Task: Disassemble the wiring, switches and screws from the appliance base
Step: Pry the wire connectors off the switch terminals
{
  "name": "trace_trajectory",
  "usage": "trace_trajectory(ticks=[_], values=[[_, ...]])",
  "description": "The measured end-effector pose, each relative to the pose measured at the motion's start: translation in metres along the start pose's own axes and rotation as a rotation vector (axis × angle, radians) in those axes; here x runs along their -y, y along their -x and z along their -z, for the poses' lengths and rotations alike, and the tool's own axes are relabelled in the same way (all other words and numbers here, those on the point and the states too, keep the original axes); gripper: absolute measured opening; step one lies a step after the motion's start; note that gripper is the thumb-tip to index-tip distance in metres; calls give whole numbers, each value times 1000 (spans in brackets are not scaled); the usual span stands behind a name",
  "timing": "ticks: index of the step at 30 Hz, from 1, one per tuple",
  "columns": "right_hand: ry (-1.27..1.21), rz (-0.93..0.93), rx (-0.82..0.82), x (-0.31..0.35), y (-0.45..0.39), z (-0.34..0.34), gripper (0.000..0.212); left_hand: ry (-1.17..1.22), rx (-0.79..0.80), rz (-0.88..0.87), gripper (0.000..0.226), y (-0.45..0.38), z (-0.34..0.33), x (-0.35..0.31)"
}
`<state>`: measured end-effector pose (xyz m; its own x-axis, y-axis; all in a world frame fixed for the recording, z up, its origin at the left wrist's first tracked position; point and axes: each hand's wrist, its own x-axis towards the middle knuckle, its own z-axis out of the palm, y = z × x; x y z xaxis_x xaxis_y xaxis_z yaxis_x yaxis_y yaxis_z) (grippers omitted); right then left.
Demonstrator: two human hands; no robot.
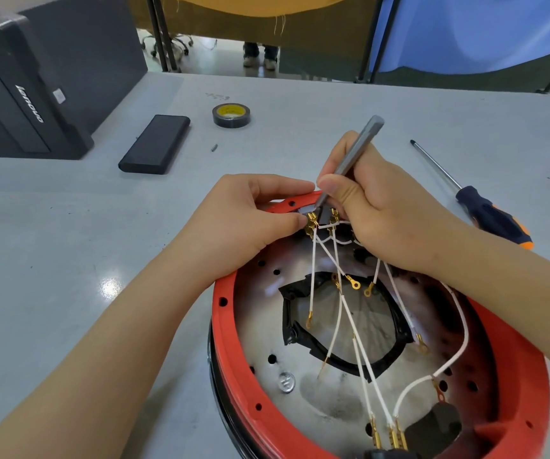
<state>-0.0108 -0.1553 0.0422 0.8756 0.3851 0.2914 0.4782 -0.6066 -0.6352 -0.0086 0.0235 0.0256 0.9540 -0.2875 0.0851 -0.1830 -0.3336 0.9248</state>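
The round appliance base (230, 329) with a red rim lies open side up at the table's near right. Several white wires (349, 323) with brass terminals run loose across its metal inside. At the far rim sits a small dark switch block (325, 218) with brass connectors. My left hand (250, 220) pinches one brass connector (310, 223) on that block between thumb and forefinger. My right hand (379, 213) grips a slim grey tool (359, 147) like a pen, its tip down at the top of the block.
A blue-and-orange-handled screwdriver (485, 210) lies right of my hands. Behind them are a roll of black tape (231, 115), a flat black case (154, 144), a small loose bit (214, 147) and a black computer tower (18, 94) at far left.
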Motion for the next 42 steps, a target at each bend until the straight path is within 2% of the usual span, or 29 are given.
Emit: trace_trajectory(ticks=[5,9,15,22,28,35,38,42], values=[[10,-31,25,3,-8,1,17,-1,0,-3,34,0,0,0],[-30,-22,-21,-1,-8,-1,18,9,14,2,34,0,0,0],[-190,42,-24,-4,-2,1,12,16,23,8,34,0,1,1],[20,42,-39,-3,0,-2,7,-6,13,1,31,-1,1,2],[67,27,-26,0,-1,-2,8,7,13,-4,31,0,1,1],[-18,-51,87,6,-20,3,19,12,22,12,30,0,1,0],[-54,-46,77,4,-17,3,18,6,19,11,31,0,1,1],[-242,-43,79,1,-7,8,16,39,22,27,33,0,0,0]])
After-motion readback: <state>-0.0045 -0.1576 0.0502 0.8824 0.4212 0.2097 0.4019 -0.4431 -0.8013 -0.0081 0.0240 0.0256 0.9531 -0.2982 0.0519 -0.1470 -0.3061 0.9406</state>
